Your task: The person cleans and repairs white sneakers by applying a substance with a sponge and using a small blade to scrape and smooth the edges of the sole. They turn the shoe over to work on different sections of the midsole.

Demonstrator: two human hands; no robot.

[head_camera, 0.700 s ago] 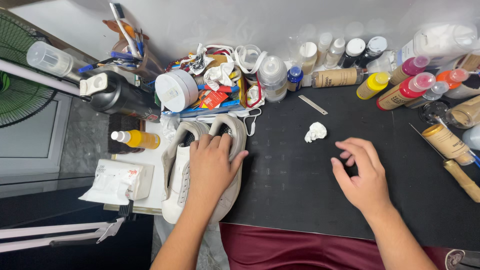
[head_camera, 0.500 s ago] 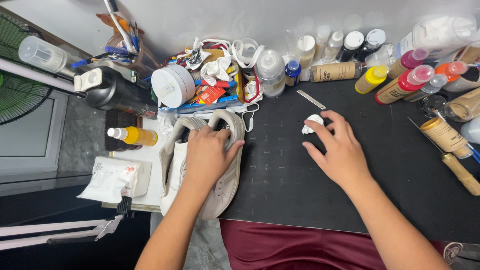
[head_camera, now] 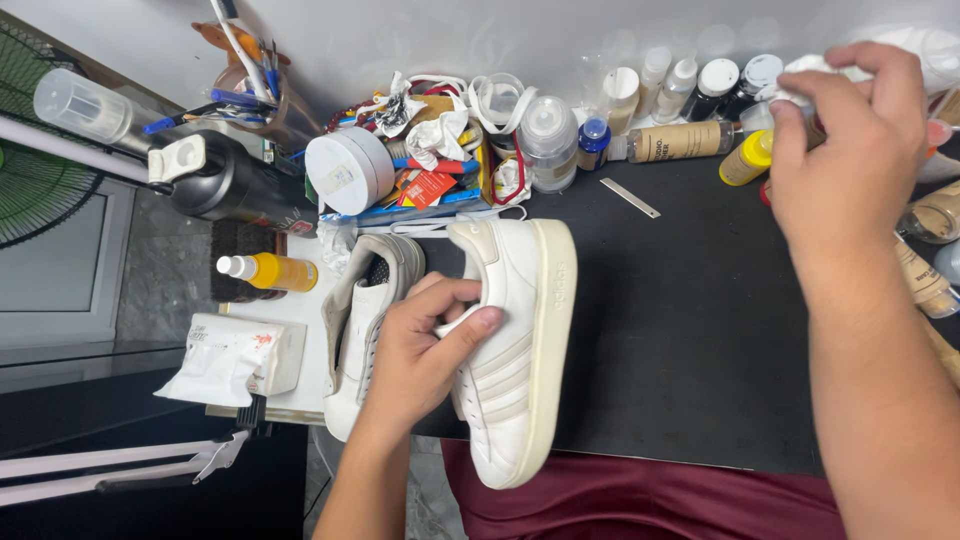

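Cluttered black mat [head_camera: 700, 330]: your left hand [head_camera: 425, 345] gripped the shoe [head_camera: 515, 340] at its left edge; your right hand [head_camera: 850, 150] pinched a white wad [head_camera: 800, 75] near the bottles [head_camera: 700, 110], ready for wiping.

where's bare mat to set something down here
Free: the black mat between the white shoe and the right hand's forearm, below the metal strip. Crowded: the bottle row along the wall, and the clutter behind the shoe.
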